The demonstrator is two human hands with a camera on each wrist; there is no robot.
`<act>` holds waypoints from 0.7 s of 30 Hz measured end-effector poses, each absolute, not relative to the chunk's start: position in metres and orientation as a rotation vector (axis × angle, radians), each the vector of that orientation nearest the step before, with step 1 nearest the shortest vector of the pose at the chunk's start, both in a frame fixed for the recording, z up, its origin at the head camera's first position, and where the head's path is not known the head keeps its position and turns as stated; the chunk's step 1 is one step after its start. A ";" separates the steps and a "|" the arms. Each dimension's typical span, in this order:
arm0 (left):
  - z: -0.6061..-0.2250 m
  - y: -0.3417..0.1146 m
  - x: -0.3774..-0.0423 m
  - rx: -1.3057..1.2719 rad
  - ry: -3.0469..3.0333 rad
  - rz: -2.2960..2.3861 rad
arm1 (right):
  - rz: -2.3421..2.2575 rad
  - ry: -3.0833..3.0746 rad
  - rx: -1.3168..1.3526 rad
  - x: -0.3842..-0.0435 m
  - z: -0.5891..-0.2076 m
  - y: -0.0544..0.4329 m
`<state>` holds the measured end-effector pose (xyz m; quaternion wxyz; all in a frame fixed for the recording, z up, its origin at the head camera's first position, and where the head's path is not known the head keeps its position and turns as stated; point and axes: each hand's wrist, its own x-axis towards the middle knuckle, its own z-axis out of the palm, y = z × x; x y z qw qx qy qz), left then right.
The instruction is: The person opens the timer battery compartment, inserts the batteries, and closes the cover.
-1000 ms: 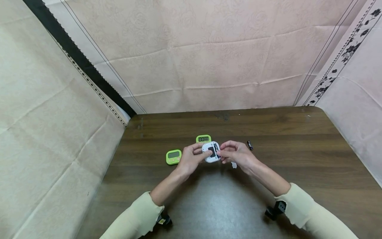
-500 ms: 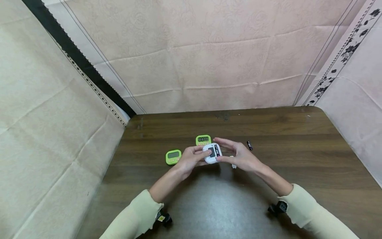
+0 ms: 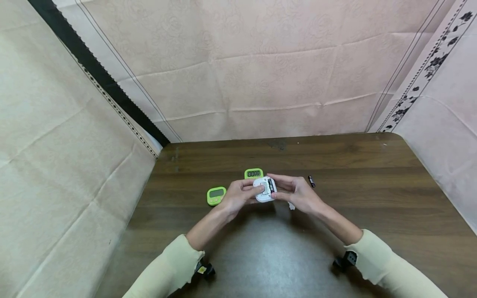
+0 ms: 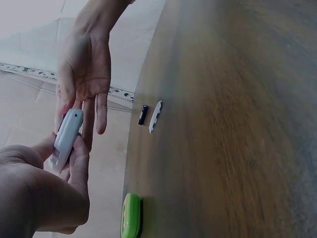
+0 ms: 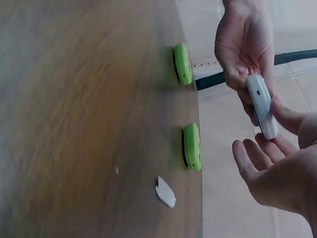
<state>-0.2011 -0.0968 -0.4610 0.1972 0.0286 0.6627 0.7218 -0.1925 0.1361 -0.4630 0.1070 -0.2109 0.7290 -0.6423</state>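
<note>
A white digital timer point(image 3: 265, 189) is held above the table, its back turned up and its battery compartment uncovered. A dark battery point(image 3: 271, 186) lies in the slot on its right side. My left hand point(image 3: 236, 198) pinches the timer's left side, thumb on the back and fingers underneath. From the right, my right hand point(image 3: 300, 194) holds the other edge, its thumb at the near right corner and its fingers reaching the far side. In the right wrist view the timer point(image 5: 262, 106) stands edge-on between both hands. A white battery cover point(image 5: 165, 192) lies on the table below.
One green timer point(image 3: 254, 173) showing digits sits just behind the hands. Another green timer point(image 3: 216, 195), its screen blank, is left of the left hand. A loose black battery point(image 3: 311, 181) lies right of the right hand on the brown wooden table point(image 3: 357, 182).
The right hand's fingers have moved from over the battery slot to the timer's right edge and far side. The timer has tilted slightly; the left hand keeps its hold.
</note>
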 end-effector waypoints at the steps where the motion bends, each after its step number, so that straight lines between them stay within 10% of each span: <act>1: -0.460 -0.096 -0.201 0.083 1.870 2.018 | -1.928 2.107 -0.570 -0.192 -0.463 0.136; 21: -0.449 -0.091 -0.197 0.262 2.079 1.907 | -2.101 2.114 -0.235 -0.185 -0.465 0.132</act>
